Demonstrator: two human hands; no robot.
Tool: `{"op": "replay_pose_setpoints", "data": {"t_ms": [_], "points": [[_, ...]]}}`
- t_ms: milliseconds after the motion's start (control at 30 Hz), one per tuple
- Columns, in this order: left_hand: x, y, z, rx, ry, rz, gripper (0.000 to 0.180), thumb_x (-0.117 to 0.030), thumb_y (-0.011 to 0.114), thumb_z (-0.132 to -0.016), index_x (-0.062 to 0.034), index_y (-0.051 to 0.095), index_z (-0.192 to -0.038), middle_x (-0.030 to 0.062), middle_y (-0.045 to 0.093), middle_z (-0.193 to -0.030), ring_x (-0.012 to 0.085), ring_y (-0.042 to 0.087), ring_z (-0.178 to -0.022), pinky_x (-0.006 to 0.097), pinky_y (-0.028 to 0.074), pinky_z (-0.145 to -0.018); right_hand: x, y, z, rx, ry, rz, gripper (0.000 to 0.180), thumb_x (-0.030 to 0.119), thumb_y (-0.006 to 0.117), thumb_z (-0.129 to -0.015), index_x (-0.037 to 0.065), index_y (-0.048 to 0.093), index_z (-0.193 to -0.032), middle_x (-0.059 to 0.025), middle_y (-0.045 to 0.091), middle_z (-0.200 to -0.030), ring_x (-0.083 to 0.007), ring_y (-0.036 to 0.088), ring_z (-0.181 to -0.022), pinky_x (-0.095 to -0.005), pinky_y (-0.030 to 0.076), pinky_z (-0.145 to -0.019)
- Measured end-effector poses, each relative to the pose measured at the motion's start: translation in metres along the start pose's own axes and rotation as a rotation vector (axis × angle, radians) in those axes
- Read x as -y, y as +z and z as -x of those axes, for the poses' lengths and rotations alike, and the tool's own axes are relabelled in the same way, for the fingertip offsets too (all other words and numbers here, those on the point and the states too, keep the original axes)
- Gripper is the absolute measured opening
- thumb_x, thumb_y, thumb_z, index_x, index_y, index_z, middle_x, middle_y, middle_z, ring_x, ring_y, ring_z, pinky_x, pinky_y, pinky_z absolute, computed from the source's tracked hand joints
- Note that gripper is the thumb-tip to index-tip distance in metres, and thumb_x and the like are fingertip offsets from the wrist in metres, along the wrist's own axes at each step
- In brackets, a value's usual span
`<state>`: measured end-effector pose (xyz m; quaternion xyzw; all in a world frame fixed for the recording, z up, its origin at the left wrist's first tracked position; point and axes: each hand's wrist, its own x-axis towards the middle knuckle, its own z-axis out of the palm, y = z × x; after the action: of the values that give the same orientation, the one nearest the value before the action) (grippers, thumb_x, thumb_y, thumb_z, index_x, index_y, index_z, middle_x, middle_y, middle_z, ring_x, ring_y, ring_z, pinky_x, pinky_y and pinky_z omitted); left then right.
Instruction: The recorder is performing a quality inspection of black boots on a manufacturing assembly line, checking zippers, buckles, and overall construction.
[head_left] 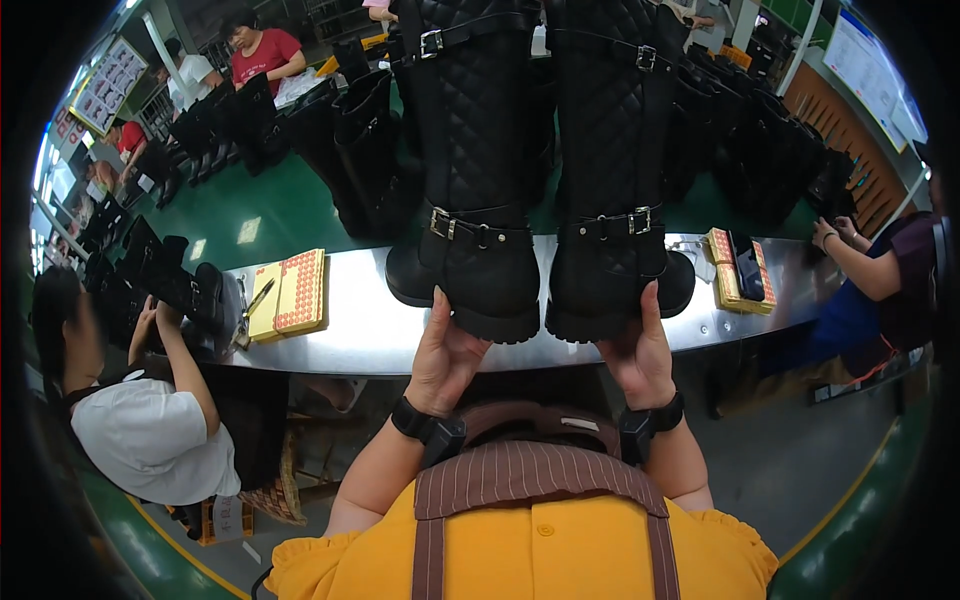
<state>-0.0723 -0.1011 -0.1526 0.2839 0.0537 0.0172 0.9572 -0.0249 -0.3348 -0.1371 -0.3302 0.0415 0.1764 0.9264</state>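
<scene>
Two tall black quilted boots with silver buckles stand upright side by side before me at the metal table edge, heels toward me and toes turned outward. My left hand (445, 355) grips the left boot (478, 240) low at the heel, thumb up against its back and fingers under the sole. In the same way my right hand (640, 355) holds the right boot (608, 240), its fingers mostly hidden beneath the sole. A narrow gap separates the two heels. The upper shafts run out of the picture at the top.
A metal ledge (370, 310) borders a green work surface (250, 215). Left lies a yellow sticker pad (290, 295) with a pen (262, 295); right, another sticker pad (728, 270) under a phone (745, 265). Black boots (365, 150) stand behind. Co-workers sit left (150, 430) and right (880, 270).
</scene>
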Motion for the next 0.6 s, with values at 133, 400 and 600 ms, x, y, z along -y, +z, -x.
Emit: {"op": "replay_pose_setpoints", "data": {"t_ms": [133, 400, 600], "points": [[0.003, -0.005, -0.003, 0.016, 0.000, -0.032, 0.060, -0.047, 0.059, -0.096, -0.0125, 0.042, -0.142, 0.0070, 0.054, -0.139, 0.0228, 0.056, -0.124, 0.037, 0.048, -0.101, -0.001, -0.003, -0.002, -0.068, 0.016, -0.006, 0.069, 0.053, 0.065, -0.089, 0.008, 0.048, -0.139, -0.0096, 0.057, -0.137, -0.0272, 0.054, -0.125, -0.0439, 0.043, -0.108], [0.009, -0.014, -0.005, 0.006, -0.004, -0.023, 0.064, -0.049, 0.053, -0.098, -0.0127, 0.036, -0.148, 0.0078, 0.048, -0.147, 0.0250, 0.049, -0.132, 0.042, 0.041, -0.109, -0.009, -0.009, -0.006, -0.097, -0.011, -0.009, 0.067, 0.053, 0.062, -0.091, 0.009, 0.049, -0.139, -0.0080, 0.058, -0.136, -0.0256, 0.056, -0.124, -0.0420, 0.045, -0.106], [0.010, -0.018, -0.010, 0.028, -0.012, 0.025, 0.062, -0.043, 0.058, -0.097, -0.0143, 0.038, -0.147, 0.0064, 0.047, -0.147, 0.0248, 0.046, -0.134, 0.045, 0.037, -0.112, -0.014, -0.016, -0.012, -0.022, -0.024, -0.006, 0.067, 0.051, 0.065, -0.089, 0.009, 0.049, -0.139, -0.0087, 0.058, -0.136, -0.0285, 0.055, -0.125, -0.0465, 0.044, -0.107]]}}
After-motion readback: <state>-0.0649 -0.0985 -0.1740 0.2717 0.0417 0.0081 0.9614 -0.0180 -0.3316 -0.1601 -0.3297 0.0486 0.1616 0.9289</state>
